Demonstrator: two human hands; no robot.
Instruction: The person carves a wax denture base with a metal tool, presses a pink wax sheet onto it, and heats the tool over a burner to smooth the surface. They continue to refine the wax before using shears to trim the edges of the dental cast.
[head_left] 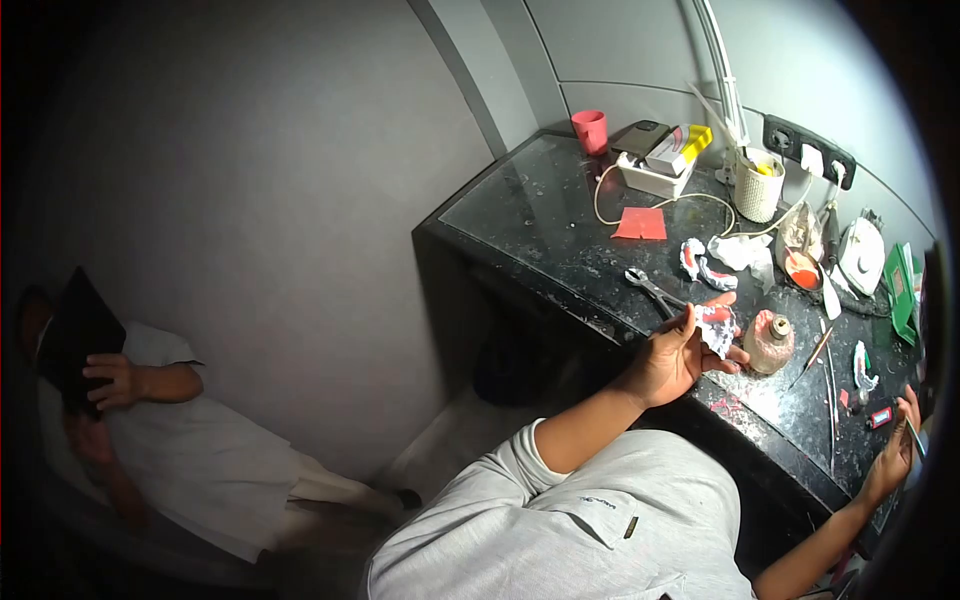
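Note:
My left hand (676,362) is closed around a white dental cast with red wax (716,328), held above the front edge of the black worktop. Close to its fingertips stands a pinkish glass burner bottle (769,345) with a metal neck. Near the right edge of the view, my right hand (893,455) grips a thin tool (915,440), partly lost in the dark rim. A small red lighter-like item (880,418) lies just beside that hand. Behind the left hand are pliers (655,290) and two more white-and-red pieces (692,258).
On the black worktop (520,215) stand a pink mug (590,132), a white box (655,178), a woven holder (758,190) and a bowl with red material (802,270). A red sheet (641,223) lies flat. At the lower left, another person (180,430) holds a dark flat object.

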